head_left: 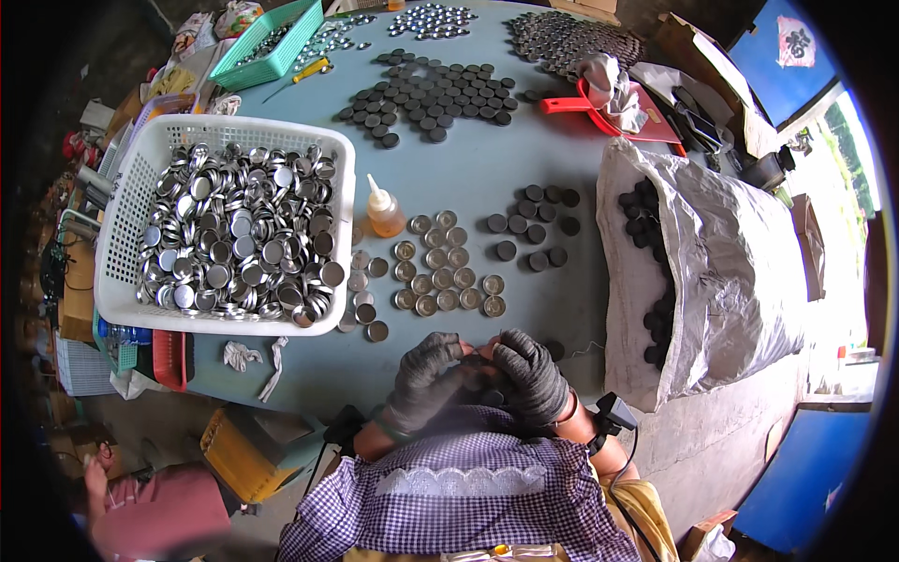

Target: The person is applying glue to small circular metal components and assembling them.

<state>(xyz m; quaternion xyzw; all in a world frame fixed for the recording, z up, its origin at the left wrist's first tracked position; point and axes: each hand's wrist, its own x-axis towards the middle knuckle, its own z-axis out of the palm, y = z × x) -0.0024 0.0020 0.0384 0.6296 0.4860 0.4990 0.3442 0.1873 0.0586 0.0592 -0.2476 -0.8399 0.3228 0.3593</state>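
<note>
At the table's near edge my left hand (427,377) and my right hand (530,371) meet, both in dark grey gloves with bare fingertips. Their fingers are closed and pressed together around something dark that is mostly hidden. Just beyond them several shallow silver metal caps (447,300) lie spread with their hollow sides up. More plain silver caps (364,314) lie beside the basket. To the right of these are loose black round discs (536,234), and one black disc (554,350) lies beside my right hand.
A white basket (345,201) heaped with metal caps stands at left. A small glue-like bottle (385,214) stands beside it. At right lies a white sack (730,272) of black discs. Farther back are assembled-looking dark discs (435,98), a red dustpan (585,105), a screwdriver (312,70) and a green basket (272,47).
</note>
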